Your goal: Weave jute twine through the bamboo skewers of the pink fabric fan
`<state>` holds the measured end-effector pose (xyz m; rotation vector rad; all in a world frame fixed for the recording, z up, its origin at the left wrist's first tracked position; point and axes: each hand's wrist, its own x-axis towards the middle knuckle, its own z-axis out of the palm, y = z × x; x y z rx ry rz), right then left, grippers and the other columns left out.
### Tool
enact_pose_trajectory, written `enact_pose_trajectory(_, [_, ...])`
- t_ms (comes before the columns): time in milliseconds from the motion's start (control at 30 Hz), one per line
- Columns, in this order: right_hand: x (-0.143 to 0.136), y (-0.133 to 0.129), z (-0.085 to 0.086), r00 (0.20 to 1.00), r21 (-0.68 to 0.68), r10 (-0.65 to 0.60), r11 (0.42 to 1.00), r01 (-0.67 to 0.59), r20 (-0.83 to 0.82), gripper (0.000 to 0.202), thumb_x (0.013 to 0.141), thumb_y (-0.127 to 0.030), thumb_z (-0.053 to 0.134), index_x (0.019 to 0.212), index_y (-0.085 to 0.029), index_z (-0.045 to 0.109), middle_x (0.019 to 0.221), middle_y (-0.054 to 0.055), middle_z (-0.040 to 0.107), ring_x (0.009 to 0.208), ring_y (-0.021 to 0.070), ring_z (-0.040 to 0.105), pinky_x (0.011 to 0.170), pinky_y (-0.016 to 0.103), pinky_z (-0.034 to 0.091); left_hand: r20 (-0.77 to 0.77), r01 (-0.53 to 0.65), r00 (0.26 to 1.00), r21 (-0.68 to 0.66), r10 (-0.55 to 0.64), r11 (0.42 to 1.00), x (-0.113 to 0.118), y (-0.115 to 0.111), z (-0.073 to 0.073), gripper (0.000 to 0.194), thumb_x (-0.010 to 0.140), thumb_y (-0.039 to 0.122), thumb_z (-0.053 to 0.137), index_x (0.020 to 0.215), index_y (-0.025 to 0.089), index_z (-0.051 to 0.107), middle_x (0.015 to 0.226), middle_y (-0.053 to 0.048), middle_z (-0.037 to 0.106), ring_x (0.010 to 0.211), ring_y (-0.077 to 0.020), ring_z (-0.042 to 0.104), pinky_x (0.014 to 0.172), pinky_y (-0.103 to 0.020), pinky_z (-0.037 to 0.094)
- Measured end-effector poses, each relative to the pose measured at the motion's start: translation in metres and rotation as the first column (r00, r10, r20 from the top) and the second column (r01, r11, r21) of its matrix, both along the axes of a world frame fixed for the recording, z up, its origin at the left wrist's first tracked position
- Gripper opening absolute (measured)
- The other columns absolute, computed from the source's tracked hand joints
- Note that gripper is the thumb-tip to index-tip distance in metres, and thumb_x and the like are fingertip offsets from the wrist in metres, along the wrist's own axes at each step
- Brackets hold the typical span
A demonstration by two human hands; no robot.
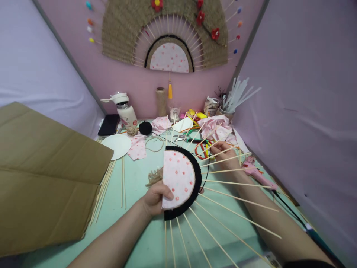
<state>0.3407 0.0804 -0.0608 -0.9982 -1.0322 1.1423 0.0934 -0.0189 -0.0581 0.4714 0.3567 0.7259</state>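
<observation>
My left hand (155, 200) grips the straight edge of a half-round fan base (178, 175), thumb on its front. The base is covered in pink floral cloth, with a thick black yarn rim (197, 175) around the curve. Thin bamboo sticks (231, 183) spread out from that rim to the right, several pointing up and down. Behind the upper sticks, my right hand (225, 155) is closed, its fingertips pinching black yarn (209, 167) that runs down to the rim. Another length trails back to a black yarn ball (145, 128). Some right fingertips are partly hidden by sticks.
Left stands a big cardboard sheet (50, 178) beside loose sticks (104, 190) and a white disc (117, 146). Green-handled pliers (192, 140) and cloth scraps lie behind the fan. A pink glue gun (259, 175) sits right. A finished fan (119, 37) hangs on the back wall.
</observation>
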Motion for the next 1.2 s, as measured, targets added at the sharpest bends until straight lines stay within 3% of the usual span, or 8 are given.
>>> enact_pose_trajectory(167, [-0.012,0.001,0.006,0.997,0.098,-0.027,0.995,0.019,0.079,0.018,0.065,-0.03,0.074,0.076,-0.022,0.063,0.067,-0.003,0.06,0.057,0.0113,0.056,0.056,0.027,0.048,-0.012,0.057,0.998,0.073,-0.056,0.996,0.001,-0.001,0.007,0.073,0.05,0.002,0.055,0.123,0.009,0.056,0.108,-0.017,0.067,0.1,-0.0312,0.062,0.071,-0.03,0.05])
enact_pose_trajectory(300, [-0.028,0.005,0.026,0.995,0.202,-0.033,0.979,0.014,0.091,0.017,0.064,-0.029,0.074,0.074,-0.02,0.062,0.066,-0.002,0.062,0.06,0.012,0.058,0.062,0.028,0.048,0.025,0.099,0.994,0.16,-0.105,0.982,-0.001,-0.005,0.026,0.068,0.052,0.004,0.055,0.12,0.006,0.057,0.108,-0.019,0.066,0.098,-0.0304,0.063,0.065,-0.025,0.049])
enact_pose_trajectory(433, [-0.049,0.006,0.049,0.999,0.248,-0.009,0.969,0.0,0.034,0.02,0.064,-0.031,0.073,0.076,-0.02,0.061,0.066,-0.001,0.062,0.06,0.0135,0.059,0.061,0.03,0.048,-0.041,0.128,0.992,0.254,-0.121,0.959,-0.012,-0.02,0.047,0.066,0.055,0.006,0.054,0.121,0.005,0.055,0.116,-0.022,0.061,0.104,-0.0358,0.06,0.078,-0.038,0.051])
enact_pose_trajectory(567, [-0.078,-0.002,0.058,1.0,0.314,0.028,0.949,-0.03,0.01,0.02,0.065,-0.031,0.073,0.077,-0.02,0.06,0.069,-0.001,0.063,0.064,0.0136,0.059,0.064,0.03,0.047,-0.089,0.136,0.99,0.311,-0.114,0.941,-0.033,-0.039,0.049,0.069,0.057,0.006,0.053,0.126,0.008,0.05,0.121,-0.022,0.058,0.107,-0.0384,0.058,0.082,-0.046,0.049])
enact_pose_trajectory(767, [-0.114,-0.015,0.033,0.985,0.309,0.173,0.937,-0.162,-0.008,0.028,0.063,-0.033,0.074,0.084,-0.021,0.06,0.068,-0.002,0.061,0.065,0.014,0.057,0.064,0.029,0.044,-0.15,0.084,0.988,0.329,-0.036,0.94,-0.075,-0.069,0.026,0.072,0.058,0.009,0.056,0.129,0.009,0.048,0.118,-0.024,0.06,0.102,-0.0396,0.06,0.074,-0.045,0.052])
enact_pose_trajectory(967, [-0.117,-0.008,0.0,0.987,0.199,0.141,0.972,-0.122,-0.081,0.027,0.059,-0.033,0.073,0.081,-0.02,0.063,0.059,-0.004,0.055,0.055,0.0116,0.05,0.056,0.027,0.039,-0.125,-0.048,0.988,0.33,0.094,0.943,-0.099,-0.087,0.007,0.075,0.056,0.009,0.057,0.13,0.012,0.047,0.116,-0.02,0.062,0.101,-0.0381,0.061,0.075,-0.043,0.053])
enact_pose_trajectory(1200, [-0.097,-0.004,0.0,0.934,0.144,0.191,0.978,-0.154,-0.3,0.022,0.058,-0.028,0.073,0.075,-0.02,0.062,0.058,-0.004,0.056,0.053,0.0089,0.049,0.05,0.023,0.036,-0.102,-0.125,0.981,0.331,0.168,0.935,-0.105,-0.083,0.005,0.079,0.058,0.01,0.055,0.136,0.014,0.04,0.117,-0.018,0.062,0.1,-0.0344,0.062,0.068,-0.035,0.055])
